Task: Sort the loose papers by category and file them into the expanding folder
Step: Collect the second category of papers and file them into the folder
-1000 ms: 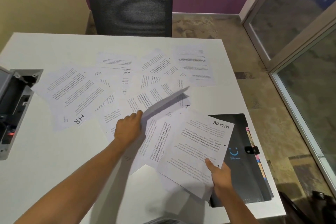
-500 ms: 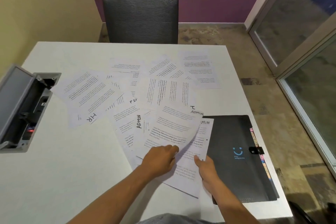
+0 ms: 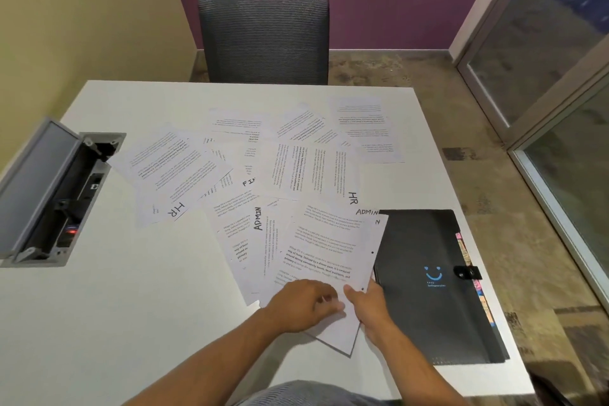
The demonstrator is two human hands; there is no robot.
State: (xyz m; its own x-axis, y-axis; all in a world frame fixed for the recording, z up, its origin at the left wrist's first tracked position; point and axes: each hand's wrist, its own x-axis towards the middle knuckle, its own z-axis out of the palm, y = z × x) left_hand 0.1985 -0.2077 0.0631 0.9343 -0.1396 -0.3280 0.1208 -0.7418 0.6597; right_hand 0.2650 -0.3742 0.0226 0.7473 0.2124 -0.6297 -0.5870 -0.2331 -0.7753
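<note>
I'm seeing both hands working the ADMIN stack (image 3: 324, 254) at the table's (image 3: 99, 323) near edge, beside the shut expanding folder (image 3: 431, 287) at the near right corner. Left hand (image 3: 301, 305) is resting curled on top; grip unclear. Right hand (image 3: 370, 305) is pinching the stack's edge. Risk: HR/FIN sheets overlapping nearby getting swept in w/ the stack, causing misfiling.

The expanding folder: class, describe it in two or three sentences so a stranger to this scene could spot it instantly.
Start at the white table and go to its near right corner. There the expanding folder lies flat beside the right hand. Unlike the white papers around it, it is black, with a blue smiley.
</note>
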